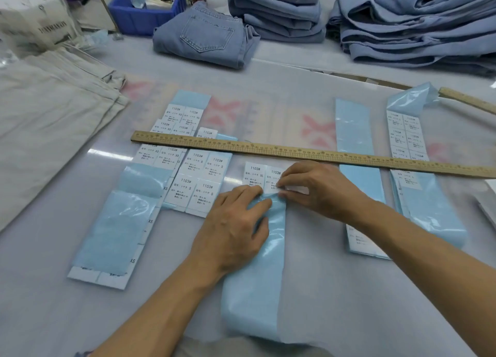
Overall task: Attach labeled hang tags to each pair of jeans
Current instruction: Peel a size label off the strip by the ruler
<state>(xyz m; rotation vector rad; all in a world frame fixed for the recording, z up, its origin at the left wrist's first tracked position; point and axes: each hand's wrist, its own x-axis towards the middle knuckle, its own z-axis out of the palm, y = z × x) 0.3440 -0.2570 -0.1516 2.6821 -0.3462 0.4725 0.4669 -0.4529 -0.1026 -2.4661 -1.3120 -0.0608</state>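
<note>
A light blue backing strip (pixel 257 281) with white size labels marked 1103# XL (pixel 254 174) at its far end lies on the table in front of me. My left hand (pixel 230 230) presses flat on the strip just below the labels. My right hand (pixel 316 187) pinches the lower edge of the right-hand label (pixel 273 179) between thumb and forefinger. More label sheets marked S (pixel 198 182) and XS (pixel 171 120) lie to the left. Folded blue jeans (pixel 206 37) sit at the back.
A long wooden ruler (pixel 308 152) lies across the label strips. Two stacks of blue jeans (pixel 279 10) (pixel 416 26) stand at the far edge, beige trousers (pixel 53 109) at the left, a blue bin (pixel 145 7) at the back, more label strips (pixel 410 152) at the right.
</note>
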